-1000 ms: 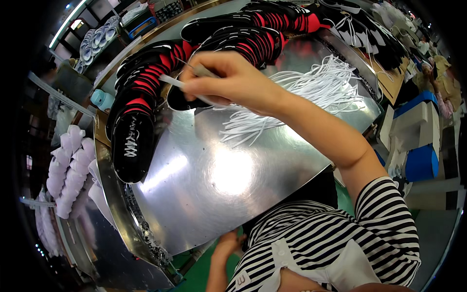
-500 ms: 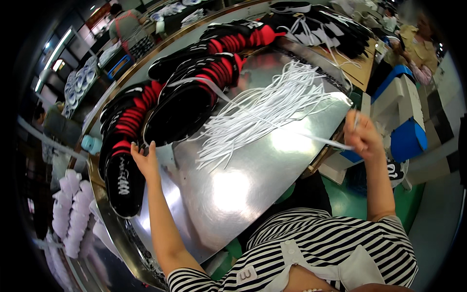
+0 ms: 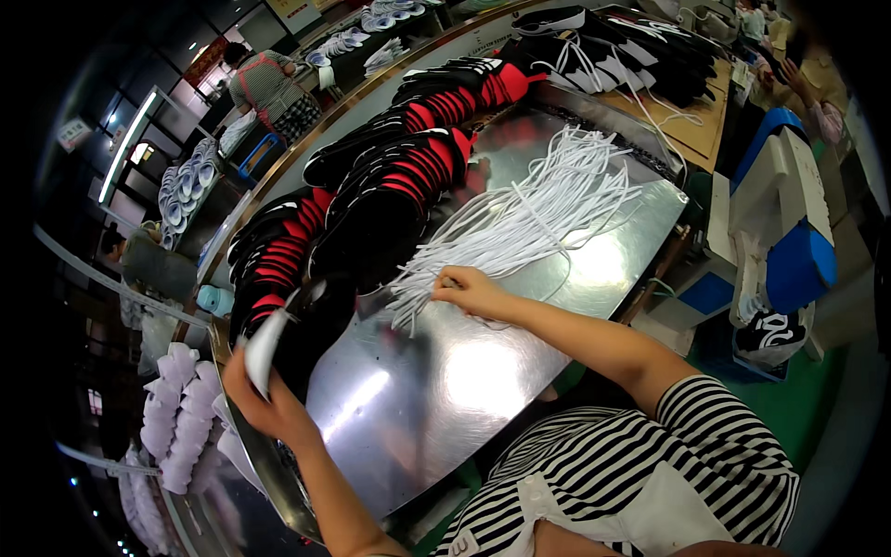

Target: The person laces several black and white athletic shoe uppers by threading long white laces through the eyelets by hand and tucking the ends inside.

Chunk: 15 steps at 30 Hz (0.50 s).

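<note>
My left hand [image 3: 264,404] grips a black shoe upper [image 3: 311,325] at the near left end of the shiny metal table [image 3: 445,390], tilting it so its white inner side faces me. My right hand [image 3: 469,290] rests on the near end of a loose bundle of white laces [image 3: 538,209], fingers pinched on a few strands. A long row of black and red shoe uppers [image 3: 408,158] curves along the table's far edge, right beside the laces.
White moulded shoe forms [image 3: 176,408] are stacked on the left. A blue and white machine [image 3: 784,223] stands to the right, with a black and white shoe [image 3: 770,334] below it. More black uppers with laces lie on a wooden bench [image 3: 705,121]. Another person [image 3: 269,88] works at the back.
My right hand has swung in from the far right onto the lace bundle. My left hand has slid down the row and lifted the nearest upper.
</note>
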Available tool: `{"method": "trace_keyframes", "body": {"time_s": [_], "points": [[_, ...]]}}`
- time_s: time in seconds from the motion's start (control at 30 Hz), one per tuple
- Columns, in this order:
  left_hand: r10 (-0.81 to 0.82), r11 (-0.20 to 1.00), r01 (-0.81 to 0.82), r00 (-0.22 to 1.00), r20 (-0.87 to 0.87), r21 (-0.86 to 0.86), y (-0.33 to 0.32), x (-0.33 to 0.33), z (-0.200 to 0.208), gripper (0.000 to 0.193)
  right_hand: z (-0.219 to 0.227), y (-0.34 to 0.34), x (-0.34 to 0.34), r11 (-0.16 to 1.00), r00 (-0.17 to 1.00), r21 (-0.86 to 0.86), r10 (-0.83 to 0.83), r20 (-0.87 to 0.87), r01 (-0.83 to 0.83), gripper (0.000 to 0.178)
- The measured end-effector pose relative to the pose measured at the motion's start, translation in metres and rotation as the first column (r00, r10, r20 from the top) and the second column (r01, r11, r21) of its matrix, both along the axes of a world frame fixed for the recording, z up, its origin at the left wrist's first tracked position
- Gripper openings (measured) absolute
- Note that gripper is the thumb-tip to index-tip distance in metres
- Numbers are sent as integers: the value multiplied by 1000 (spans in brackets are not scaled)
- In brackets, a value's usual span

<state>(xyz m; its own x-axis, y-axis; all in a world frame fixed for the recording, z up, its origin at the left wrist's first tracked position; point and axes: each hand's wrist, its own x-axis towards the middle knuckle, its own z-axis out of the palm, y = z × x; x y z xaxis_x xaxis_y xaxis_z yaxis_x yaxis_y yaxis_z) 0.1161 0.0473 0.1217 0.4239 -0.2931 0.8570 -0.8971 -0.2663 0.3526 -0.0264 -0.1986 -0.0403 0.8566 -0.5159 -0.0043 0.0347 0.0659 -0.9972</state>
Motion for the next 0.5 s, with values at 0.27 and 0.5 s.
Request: {"method": "trace_keyframes", "body": {"time_s": [0.27,0.5], "points": [[-236,742,478,842,-485,470,-42,-183,-133,61,136,60,-160,826,925,426,369,84,-369,11],[-130,800,214,974,-187,560,2,-102,-86,24,60,70,-132,844,988,519,151,10,-134,15]]}}
